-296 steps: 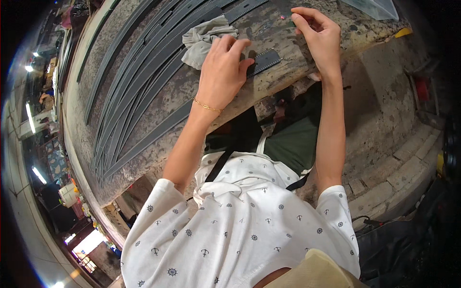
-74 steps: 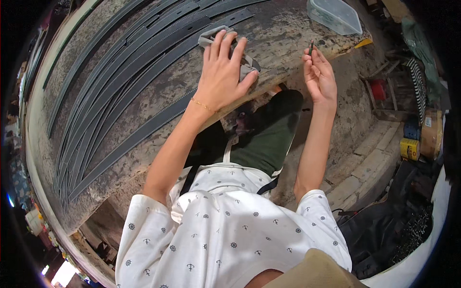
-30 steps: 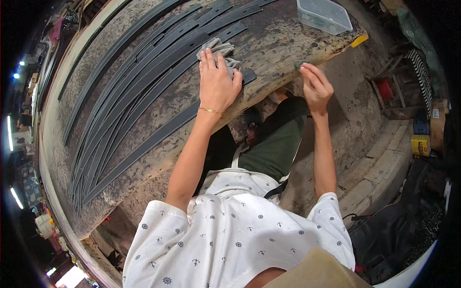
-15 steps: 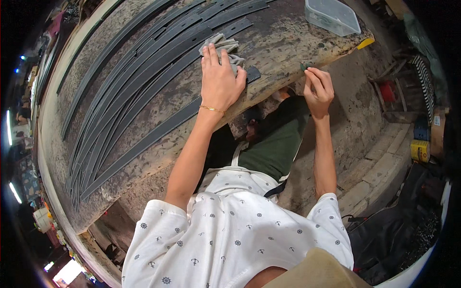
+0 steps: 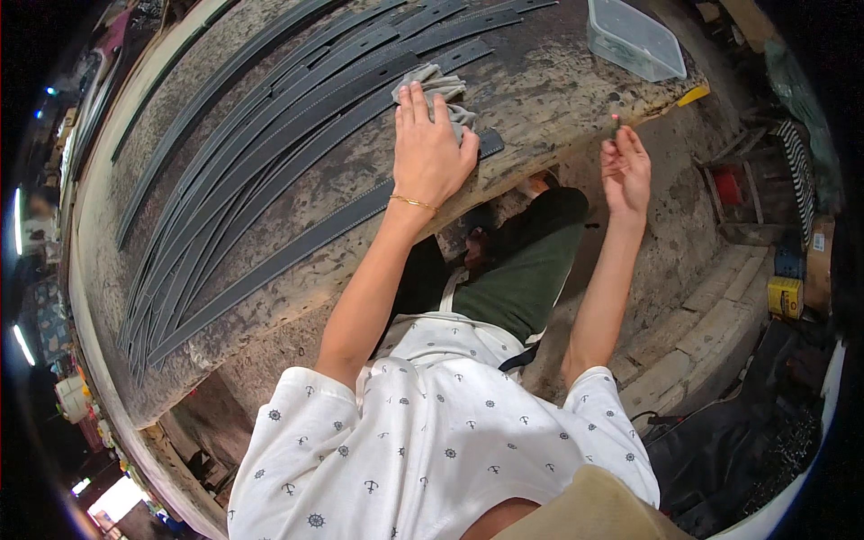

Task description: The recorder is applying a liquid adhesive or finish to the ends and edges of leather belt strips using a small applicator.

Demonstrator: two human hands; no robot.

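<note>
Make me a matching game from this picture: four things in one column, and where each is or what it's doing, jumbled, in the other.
1. Grey cloth
2. Clear plastic tub
3. Yellow box
4. Right hand

A. Pinching a small thing
B. Beside a brown carton
C. Under the left hand
D. On the table, right of the straps

Pairs: 1-C, 2-D, 3-B, 4-A

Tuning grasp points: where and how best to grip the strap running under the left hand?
Probably the right end of the strap, coming from the person's right, thumb and finger pinching across its long edges. It lies flat on the table, and that end pokes out beyond the left hand.
</note>
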